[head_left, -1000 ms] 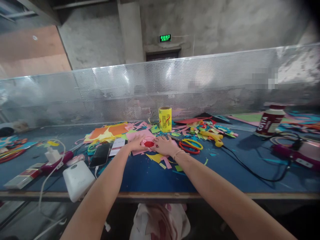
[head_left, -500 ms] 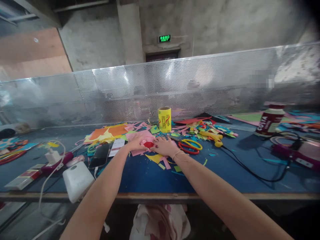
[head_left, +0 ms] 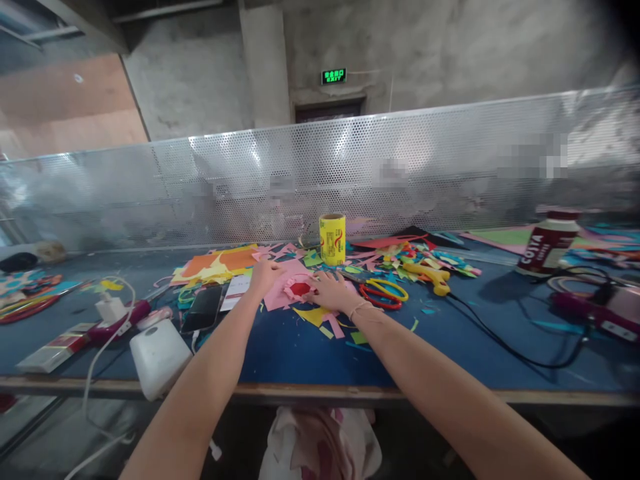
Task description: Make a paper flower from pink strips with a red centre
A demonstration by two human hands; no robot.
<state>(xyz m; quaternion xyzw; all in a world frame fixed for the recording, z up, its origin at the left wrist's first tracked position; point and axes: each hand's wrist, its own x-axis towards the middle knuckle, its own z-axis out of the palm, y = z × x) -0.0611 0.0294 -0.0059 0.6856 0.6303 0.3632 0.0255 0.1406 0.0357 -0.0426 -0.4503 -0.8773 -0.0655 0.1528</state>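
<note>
A red paper piece with a ruffled pink rim (head_left: 301,289) lies on a pink paper sheet (head_left: 276,298). My right hand (head_left: 331,292) rests over the right side of this piece, fingers spread and thumb at its rim. At the sheet's upper left is my left hand (head_left: 265,276), its fingers bent together; whatever may be between them is too small to make out. Just right of my right hand lie scissors with red and yellow handles (head_left: 385,293). Behind the hands a yellow tape roll (head_left: 333,240) stands upright.
Paper scraps (head_left: 430,257) and orange sheets (head_left: 204,265) litter the table. A yellow glue gun (head_left: 430,275) trails a black cord. Left are a phone (head_left: 203,309), a white charger box (head_left: 159,359) and cables. A Costa bottle (head_left: 549,243) stands right; a perforated metal screen (head_left: 300,180) closes the back.
My left hand has left the red and pink piece and moved up and left to the sheet's edge. My right hand stays at the piece. The view has shifted slightly.
</note>
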